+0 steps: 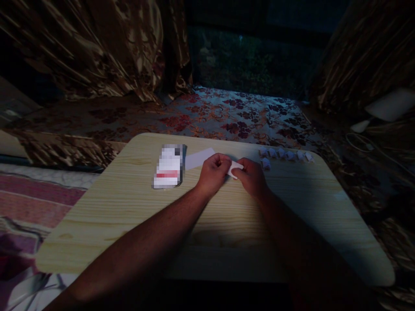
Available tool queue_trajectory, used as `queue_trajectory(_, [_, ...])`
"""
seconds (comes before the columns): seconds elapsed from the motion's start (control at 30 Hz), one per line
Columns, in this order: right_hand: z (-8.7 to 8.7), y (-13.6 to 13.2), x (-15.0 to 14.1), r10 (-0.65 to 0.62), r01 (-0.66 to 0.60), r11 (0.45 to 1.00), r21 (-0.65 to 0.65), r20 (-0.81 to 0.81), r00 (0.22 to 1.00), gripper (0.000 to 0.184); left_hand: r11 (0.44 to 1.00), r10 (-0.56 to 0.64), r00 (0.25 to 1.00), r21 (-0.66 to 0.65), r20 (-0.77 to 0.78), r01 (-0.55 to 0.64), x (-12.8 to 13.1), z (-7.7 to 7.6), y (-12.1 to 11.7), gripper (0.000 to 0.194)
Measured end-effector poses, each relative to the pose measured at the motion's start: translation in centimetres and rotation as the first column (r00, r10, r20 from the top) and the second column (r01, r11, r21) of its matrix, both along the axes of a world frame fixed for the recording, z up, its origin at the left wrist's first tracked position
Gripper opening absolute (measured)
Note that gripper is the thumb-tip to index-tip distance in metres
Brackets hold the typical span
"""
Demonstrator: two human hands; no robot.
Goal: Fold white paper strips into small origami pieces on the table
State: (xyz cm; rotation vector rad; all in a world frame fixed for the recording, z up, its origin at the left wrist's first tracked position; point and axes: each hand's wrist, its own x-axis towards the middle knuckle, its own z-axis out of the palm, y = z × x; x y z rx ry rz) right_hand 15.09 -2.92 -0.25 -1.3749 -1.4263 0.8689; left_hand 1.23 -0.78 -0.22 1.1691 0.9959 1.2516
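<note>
Between my two hands is a small piece of white paper (234, 169), held just above the table near its middle. My left hand (214, 171) pinches its left side with curled fingers. On the other side, the thumb and fingers of my right hand (253, 175) are closed on the same piece. Behind my left hand lies a flat strip of white paper (198, 158). Several small folded paper pieces (281, 153) stand in a row at the far right, with a single folded paper piece (266, 163) in front of them. The paper's folds are too small to make out.
The wooden table (136, 216) has rounded corners. A phone with a blurred-out screen (168, 166) lies at its left. A pale scrap (339, 195) is near the right edge. Beyond are a flowered window ledge (240, 112), curtains (129, 43) and a white lamp (392, 105).
</note>
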Motion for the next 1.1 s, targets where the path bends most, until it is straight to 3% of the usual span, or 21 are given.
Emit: queue_trajectory(1.1, [0.25,0.15,-0.10,-0.042,0.046,0.998,0.041,-0.076,0.996,0.013,0.997,-0.003,0.996,0.076,-0.090,0.010,0.03,-0.16,-0.13,0.016])
